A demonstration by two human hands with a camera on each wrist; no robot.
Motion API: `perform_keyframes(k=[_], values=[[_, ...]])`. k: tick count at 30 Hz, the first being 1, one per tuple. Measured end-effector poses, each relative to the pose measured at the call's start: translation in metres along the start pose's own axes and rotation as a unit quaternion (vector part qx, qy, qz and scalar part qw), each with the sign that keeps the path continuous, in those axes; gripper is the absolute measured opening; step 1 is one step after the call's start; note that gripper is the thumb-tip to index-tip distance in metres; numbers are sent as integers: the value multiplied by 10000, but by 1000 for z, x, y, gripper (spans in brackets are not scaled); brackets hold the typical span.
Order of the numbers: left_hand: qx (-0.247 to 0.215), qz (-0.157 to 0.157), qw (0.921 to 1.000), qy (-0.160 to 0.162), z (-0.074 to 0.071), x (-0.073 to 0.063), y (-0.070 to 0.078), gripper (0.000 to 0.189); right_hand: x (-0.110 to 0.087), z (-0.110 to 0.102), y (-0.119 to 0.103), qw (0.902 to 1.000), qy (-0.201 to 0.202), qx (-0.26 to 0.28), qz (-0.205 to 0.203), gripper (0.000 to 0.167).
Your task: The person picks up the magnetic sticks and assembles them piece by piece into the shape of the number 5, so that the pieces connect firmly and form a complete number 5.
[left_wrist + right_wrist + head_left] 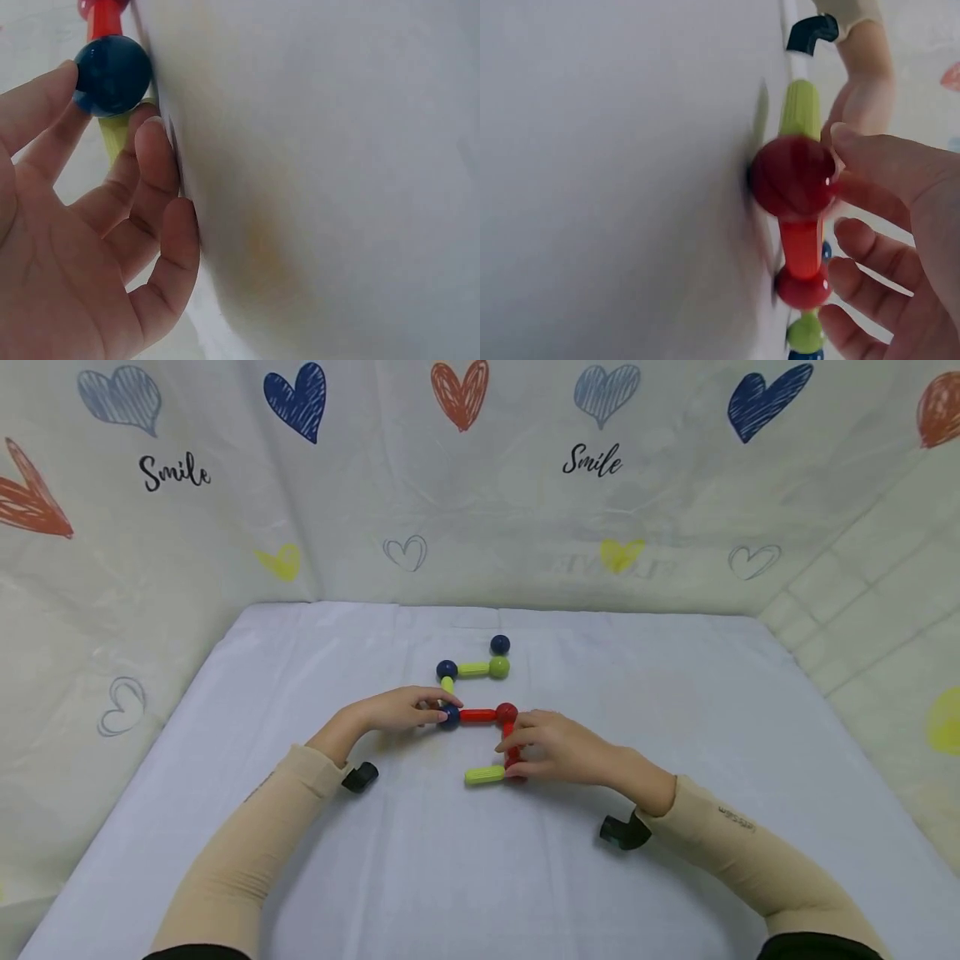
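A chain of toy balls and sticks lies on the white-covered table, bending in an S shape. My left hand (405, 708) pinches a dark blue ball (114, 75) at one bend between thumb and fingers. From that ball a red stick (477, 716) runs to a red ball (507, 712), and a yellow-green stick (447, 685) leads to another blue ball (447, 670). My right hand (558, 747) holds the nearer red ball (793, 178), thumb and index finger at its side. A yellow-green stick (484, 775) sticks out leftward from it.
Farther back, a yellow-green stick (473, 669) joins a green ball (498, 667), with a dark blue ball (500, 645) just behind. Black wrist cameras (360, 777) stick out from both sleeves. A heart-printed cloth (465, 485) hangs behind the table (450, 877).
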State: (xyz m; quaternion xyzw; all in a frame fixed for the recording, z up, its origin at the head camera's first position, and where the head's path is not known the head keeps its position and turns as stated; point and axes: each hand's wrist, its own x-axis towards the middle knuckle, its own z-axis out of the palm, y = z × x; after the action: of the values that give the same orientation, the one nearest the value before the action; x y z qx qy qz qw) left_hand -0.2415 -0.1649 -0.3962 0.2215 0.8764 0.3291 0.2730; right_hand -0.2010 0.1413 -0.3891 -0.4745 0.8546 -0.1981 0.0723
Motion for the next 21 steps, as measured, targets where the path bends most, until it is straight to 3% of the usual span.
perform_keyframes(k=[6,10,16,21], values=[[322,44,9992,220,-8,-2,6,43,-6,-5,9,9960,-556,686,171,36],[563,98,9960,682,-19,-1,14,42,-5,-4,15,9908,-944,961,125,42],[672,275,9867,1453,-36,25,32,37,-3,-5,26,9788,-1297,1581,142,42],[547,307,9840,1667,-49,54,46,37,-2,-6,30,9702,-1507,1894,96,41]])
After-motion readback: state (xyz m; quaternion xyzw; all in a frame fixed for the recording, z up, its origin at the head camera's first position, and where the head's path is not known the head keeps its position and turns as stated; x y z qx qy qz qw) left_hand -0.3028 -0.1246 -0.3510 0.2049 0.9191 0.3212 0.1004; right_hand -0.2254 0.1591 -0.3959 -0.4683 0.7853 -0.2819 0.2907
